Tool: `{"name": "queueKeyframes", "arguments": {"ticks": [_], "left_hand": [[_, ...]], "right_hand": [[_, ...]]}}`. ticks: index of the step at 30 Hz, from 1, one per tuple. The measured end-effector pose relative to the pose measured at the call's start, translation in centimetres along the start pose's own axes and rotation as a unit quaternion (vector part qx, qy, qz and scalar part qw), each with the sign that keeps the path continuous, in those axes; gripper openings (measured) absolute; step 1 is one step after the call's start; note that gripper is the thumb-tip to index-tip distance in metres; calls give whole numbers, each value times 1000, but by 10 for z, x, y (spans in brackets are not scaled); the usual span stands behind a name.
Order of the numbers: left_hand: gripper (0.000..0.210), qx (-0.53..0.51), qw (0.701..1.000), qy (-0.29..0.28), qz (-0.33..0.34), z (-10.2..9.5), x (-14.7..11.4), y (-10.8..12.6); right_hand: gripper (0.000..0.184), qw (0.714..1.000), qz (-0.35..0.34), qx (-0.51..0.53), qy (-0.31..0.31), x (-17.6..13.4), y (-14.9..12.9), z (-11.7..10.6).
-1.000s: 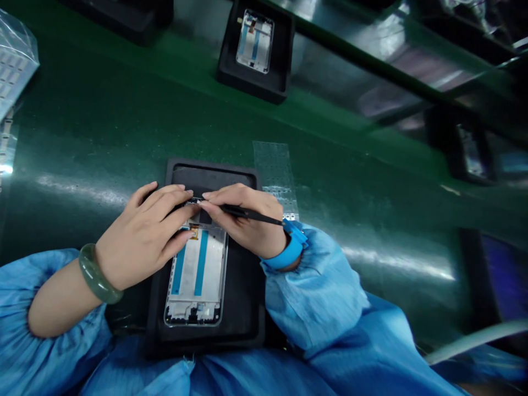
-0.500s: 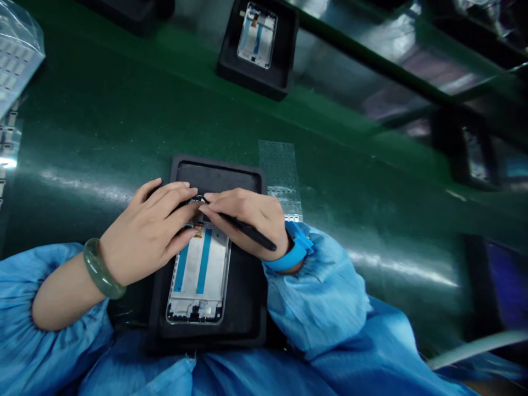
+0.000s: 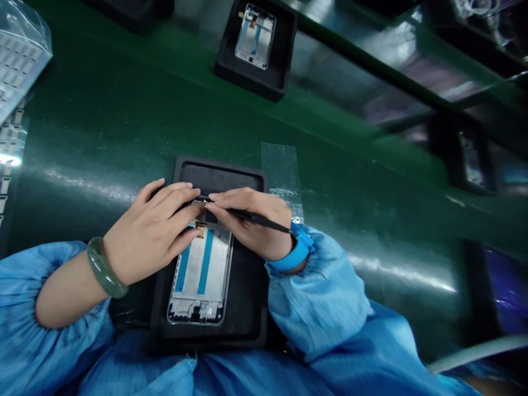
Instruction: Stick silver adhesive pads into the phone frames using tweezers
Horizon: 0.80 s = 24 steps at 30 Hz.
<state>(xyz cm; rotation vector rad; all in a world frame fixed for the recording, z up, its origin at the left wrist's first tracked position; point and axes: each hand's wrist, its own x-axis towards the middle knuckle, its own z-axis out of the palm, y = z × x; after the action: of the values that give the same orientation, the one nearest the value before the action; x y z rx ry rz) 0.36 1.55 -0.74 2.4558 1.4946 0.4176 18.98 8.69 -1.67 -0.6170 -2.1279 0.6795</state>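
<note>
A phone frame [image 3: 193,286] with two blue strips and an orange flex cable lies in a black tray [image 3: 249,313], its top end away from me. My left hand [image 3: 154,231] rests over the upper left of the frame, fingers apart and bent, fingertips at its top edge. My right hand [image 3: 256,220] is closed on a slim black tool, seemingly tweezers [image 3: 264,221], held like a pen. The tool's working end points at the top of the frame, close to my left fingertips. Fingers hide the exact contact and any small part there.
A clear perforated sheet [image 3: 280,170] lies right of the tray. Another black tray [image 3: 280,71] with a phone frame [image 3: 256,41] stands farther off. At left are a bagged stack of pale parts [image 3: 18,69] and a strip sheet [image 3: 10,148]. Darker trays [image 3: 457,148] stand at right.
The back end of the black tool has swung up and toward my right wrist. My right fingers have shifted slightly; the left hand stays over the frame. The view has moved a little.
</note>
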Motion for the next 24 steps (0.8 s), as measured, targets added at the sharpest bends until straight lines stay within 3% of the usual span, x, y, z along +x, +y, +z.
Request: {"name": "queueKeyframes", "arguments": {"ticks": [8,24], "left_hand": [[35,-8,1000,-1,-1,-1,1,0],[34,9,1000,-10,8,-2,-1,-2]], "right_hand": [[7,995,92,12,38,4,0,-1],[11,985,167,-10,37,14,0,4]]}}
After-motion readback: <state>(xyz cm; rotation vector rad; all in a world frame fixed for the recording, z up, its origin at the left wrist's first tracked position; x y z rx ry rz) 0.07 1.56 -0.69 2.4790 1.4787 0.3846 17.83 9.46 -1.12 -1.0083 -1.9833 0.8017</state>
